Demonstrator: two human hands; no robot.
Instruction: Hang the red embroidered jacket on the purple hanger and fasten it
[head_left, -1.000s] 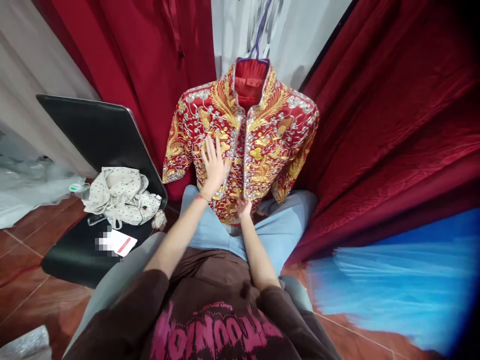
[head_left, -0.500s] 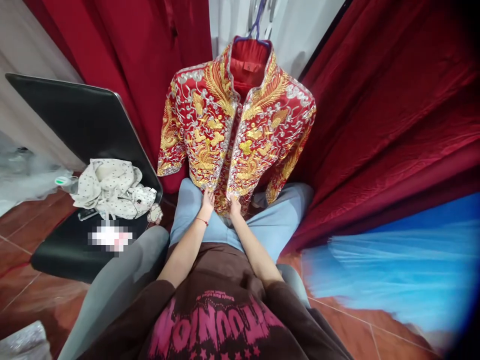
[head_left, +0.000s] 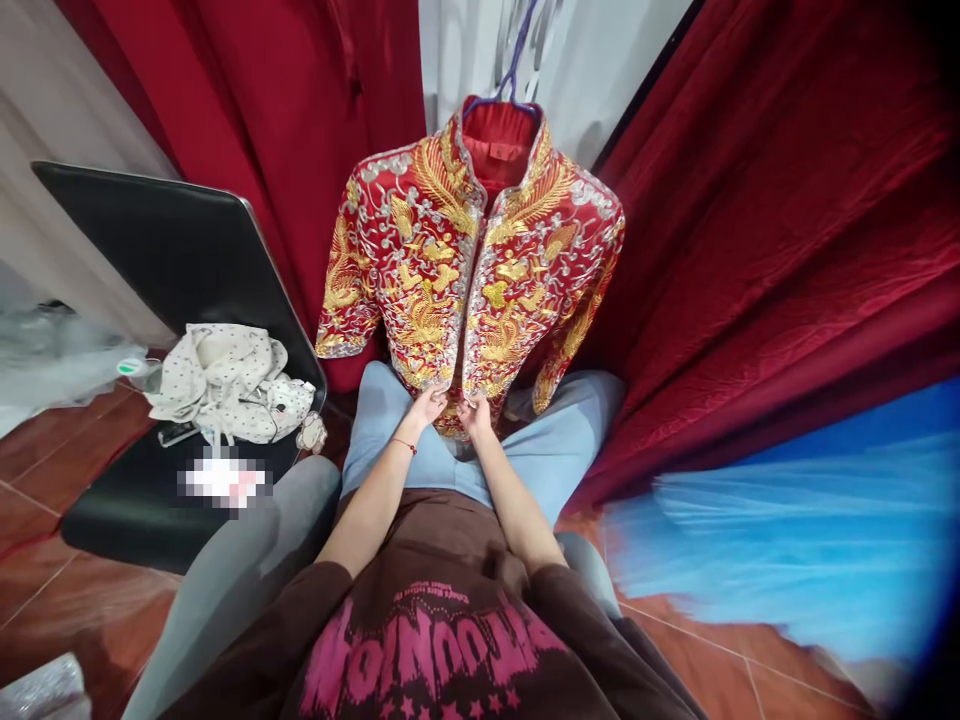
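A red jacket (head_left: 424,260) with gold and silver embroidery hangs in front of me on a purple hanger (head_left: 513,75). Its front edges lie close together, with a narrow gap between them. My left hand (head_left: 429,407), a red string bracelet at its wrist, pinches the lower corner of the front panel on the left of the view. The matching corner of the other panel is pinched by my right hand (head_left: 475,412). Both hands are close side by side at the hem, above my lap in light blue trousers (head_left: 442,462).
On the left, a black chair (head_left: 176,250) holds a white dotted cloth (head_left: 225,375) and a blurred-out item. Red curtains (head_left: 750,240) hang on both sides. Blue tulle (head_left: 787,530) spreads at the right; sheer white fabric (head_left: 60,350) lies far left.
Both hands have come nearer each other, drawing the jacket's front edges together and narrowing the gap. The jacket's collar and hanger appear slightly lower in view.
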